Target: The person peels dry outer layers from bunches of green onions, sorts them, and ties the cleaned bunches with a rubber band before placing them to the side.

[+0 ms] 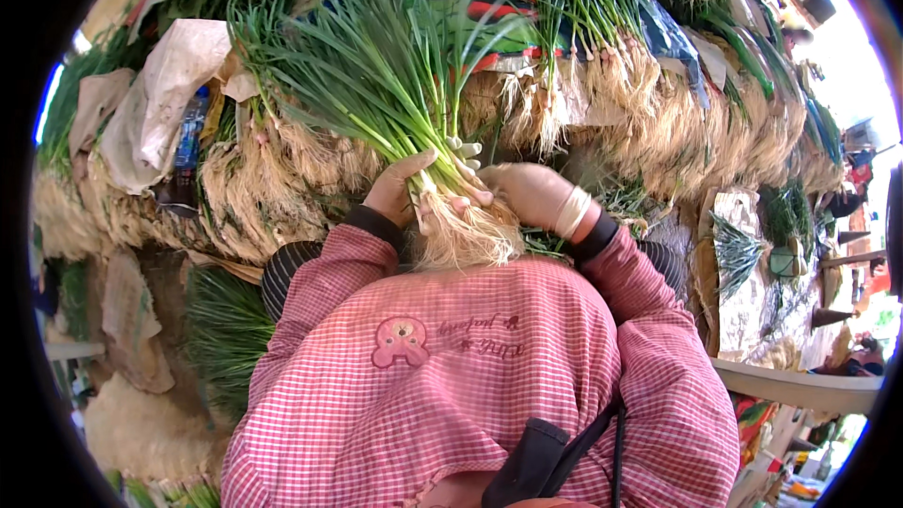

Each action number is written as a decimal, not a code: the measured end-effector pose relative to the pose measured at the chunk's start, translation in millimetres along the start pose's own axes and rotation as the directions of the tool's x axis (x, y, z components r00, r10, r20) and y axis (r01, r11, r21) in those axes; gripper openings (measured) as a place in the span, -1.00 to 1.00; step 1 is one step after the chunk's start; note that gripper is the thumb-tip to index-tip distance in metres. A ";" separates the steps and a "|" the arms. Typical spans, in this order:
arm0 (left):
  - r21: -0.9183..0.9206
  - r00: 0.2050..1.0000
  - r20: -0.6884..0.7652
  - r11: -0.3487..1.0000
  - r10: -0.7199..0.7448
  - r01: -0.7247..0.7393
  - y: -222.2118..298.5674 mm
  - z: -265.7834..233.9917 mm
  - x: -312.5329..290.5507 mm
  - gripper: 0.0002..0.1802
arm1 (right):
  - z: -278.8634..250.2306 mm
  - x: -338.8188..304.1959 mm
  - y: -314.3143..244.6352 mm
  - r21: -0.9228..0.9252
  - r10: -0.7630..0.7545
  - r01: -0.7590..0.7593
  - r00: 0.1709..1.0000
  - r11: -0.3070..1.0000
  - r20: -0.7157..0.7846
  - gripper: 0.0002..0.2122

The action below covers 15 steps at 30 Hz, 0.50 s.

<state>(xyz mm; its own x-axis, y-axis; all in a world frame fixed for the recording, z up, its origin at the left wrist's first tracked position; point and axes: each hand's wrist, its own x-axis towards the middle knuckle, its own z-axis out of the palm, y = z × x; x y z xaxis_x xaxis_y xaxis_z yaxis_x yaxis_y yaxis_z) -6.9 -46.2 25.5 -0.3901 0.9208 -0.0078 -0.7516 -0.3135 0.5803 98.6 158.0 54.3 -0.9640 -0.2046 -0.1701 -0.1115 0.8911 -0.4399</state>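
A bunch of green onions (400, 103) with long green leaves, pale pinkish bulbs and fine stringy roots is upright at a tilt before my chest. My left hand (404, 181) is closed around its lower stems, thumb in front; pale fingertips show on the far side. Close against the bulbs on the right is my right hand (531, 193), gloved or pale-coated, with rubber bands (573, 212) around the wrist. Motion smears it and its fingers are mostly hidden, so whether it grips a stem cannot be told.
Heaped green onions with roots facing me (677, 146) form a long bank ahead. A plastic bottle (191, 136) stands among them at left, beside a whitish sack (169, 99). More leaves (226, 334) lie by my left side. A pale curved rail (800, 386) is at right.
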 end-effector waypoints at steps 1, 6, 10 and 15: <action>-0.020 0.994 -0.100 0.999 -0.033 0.031 -4.4 -6.9 0.4 -0.36 | -3.5 2.9 13.5 -0.061 0.002 -0.002 1.000 0.998 0.002 -0.71; -0.156 0.977 -0.211 0.985 0.040 -0.074 -13.3 4.6 -8.7 -0.46 | -1.6 50.5 40.2 0.824 0.038 0.033 0.997 0.566 -0.066 -0.72; -0.133 0.987 -0.163 0.991 0.006 -0.028 -12.7 1.0 -12.7 -0.42 | 17.9 92.6 25.9 0.926 0.276 0.033 0.958 -0.376 0.077 -0.80; -0.126 0.987 -0.163 0.991 0.013 -0.034 -11.9 7.1 -25.9 -0.35 | 43.7 87.2 24.5 0.946 0.116 0.134 0.978 0.294 -0.174 -0.82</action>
<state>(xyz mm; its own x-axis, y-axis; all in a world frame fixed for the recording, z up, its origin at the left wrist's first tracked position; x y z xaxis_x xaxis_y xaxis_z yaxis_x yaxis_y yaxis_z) 15.9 -64.7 24.6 -0.4812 0.8666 -0.1326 -0.7989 -0.3712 0.4732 22.4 144.2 -9.8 -0.9976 -0.0256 -0.0637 0.0668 -0.1484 -0.9867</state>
